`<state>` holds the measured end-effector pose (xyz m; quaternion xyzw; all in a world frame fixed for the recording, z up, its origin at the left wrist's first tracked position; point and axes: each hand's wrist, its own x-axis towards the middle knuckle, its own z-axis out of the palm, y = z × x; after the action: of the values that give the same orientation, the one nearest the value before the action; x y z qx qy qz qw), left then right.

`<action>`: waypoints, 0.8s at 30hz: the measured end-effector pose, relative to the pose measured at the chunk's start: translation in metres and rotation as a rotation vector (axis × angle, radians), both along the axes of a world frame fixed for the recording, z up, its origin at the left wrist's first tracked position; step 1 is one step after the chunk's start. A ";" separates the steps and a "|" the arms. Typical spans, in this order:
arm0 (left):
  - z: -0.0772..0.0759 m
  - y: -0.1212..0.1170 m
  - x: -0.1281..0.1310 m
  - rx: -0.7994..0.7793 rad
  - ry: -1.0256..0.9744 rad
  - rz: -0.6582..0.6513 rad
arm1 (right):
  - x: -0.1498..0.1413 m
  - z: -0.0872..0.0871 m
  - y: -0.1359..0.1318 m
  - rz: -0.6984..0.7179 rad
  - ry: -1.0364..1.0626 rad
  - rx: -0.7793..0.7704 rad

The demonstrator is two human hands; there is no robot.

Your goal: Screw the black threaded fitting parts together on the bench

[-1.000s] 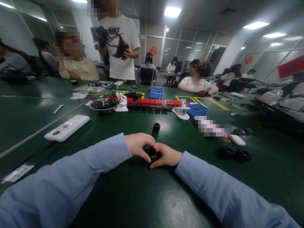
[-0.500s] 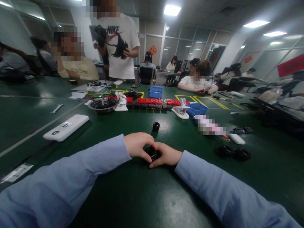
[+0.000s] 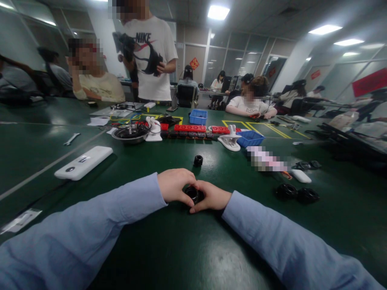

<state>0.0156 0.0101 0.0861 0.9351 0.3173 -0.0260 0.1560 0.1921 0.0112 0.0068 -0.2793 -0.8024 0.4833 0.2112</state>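
Note:
A black ring-shaped fitting (image 3: 192, 193) with a round opening on top is held low at the green table between both my hands. My left hand (image 3: 176, 185) curls round its far and left side, thumb along the near left edge. From the right, my right hand (image 3: 213, 195) grips the same fitting with thumb and fingers. The fingertips of the two hands meet at its far side and partly hide it. Just beyond them stands a smaller black ribbed fitting (image 3: 198, 161), untouched.
Two black fittings (image 3: 307, 195) lie to the right near a white rounded object (image 3: 301, 176). At left are a white power bank (image 3: 84, 163) and a wrench (image 3: 71, 139). A metal bowl (image 3: 130, 135), red strips (image 3: 190, 128) and blue bins (image 3: 250, 138) stand farther back, with people beyond.
Both hands keep the same hold on the black ring-shaped fitting. The whole view has shifted very slightly.

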 end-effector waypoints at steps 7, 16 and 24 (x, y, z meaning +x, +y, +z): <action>0.002 -0.003 0.002 0.008 0.013 0.030 | -0.001 0.000 0.001 0.006 0.007 0.002; 0.003 -0.010 0.003 0.050 0.065 0.064 | -0.001 0.000 0.000 -0.013 -0.022 -0.008; 0.002 -0.015 0.006 0.117 0.085 0.120 | 0.000 0.000 0.001 -0.010 -0.020 0.009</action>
<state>0.0218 -0.0048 0.0877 0.9200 0.3799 -0.0379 0.0889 0.1922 0.0119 0.0065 -0.2871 -0.8053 0.4758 0.2066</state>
